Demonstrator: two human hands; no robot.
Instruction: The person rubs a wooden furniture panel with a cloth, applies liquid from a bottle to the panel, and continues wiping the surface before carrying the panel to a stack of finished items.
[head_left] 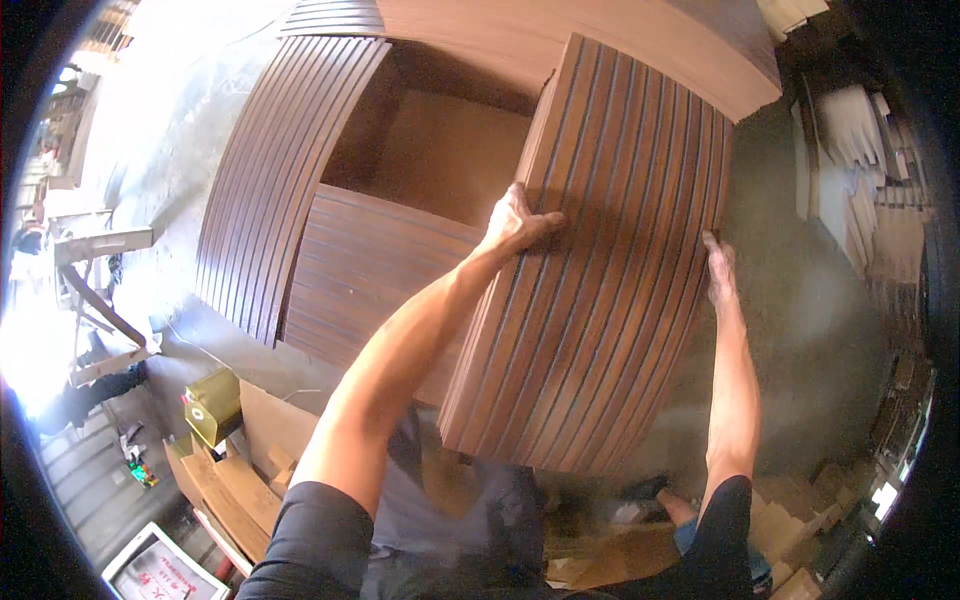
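Observation:
Tilted in front of me is a thick, brown grooved wood panel (610,260) with dark lines running along it; whether it is one piece or a stack I cannot tell. My left hand (520,222) grips its left edge, thumb lying over the grooved face and the other fingers mostly hidden around the side. On the opposite edge, my right hand (718,265) clasps the panel, with its far fingers out of sight behind it. Left of these, another grooved panel (290,180) lies slanted beside an open brown cavity (440,145). A flatter brown slatted panel (380,260) borders that cavity's near side.
A long brown board or box side (600,35) spans the far end. Cardboard (270,430) and an olive-green box (212,405) stand at lower left, near a white-framed sign (165,570). Stacked boards (850,140) line the right. A metal stand (100,245) is at left.

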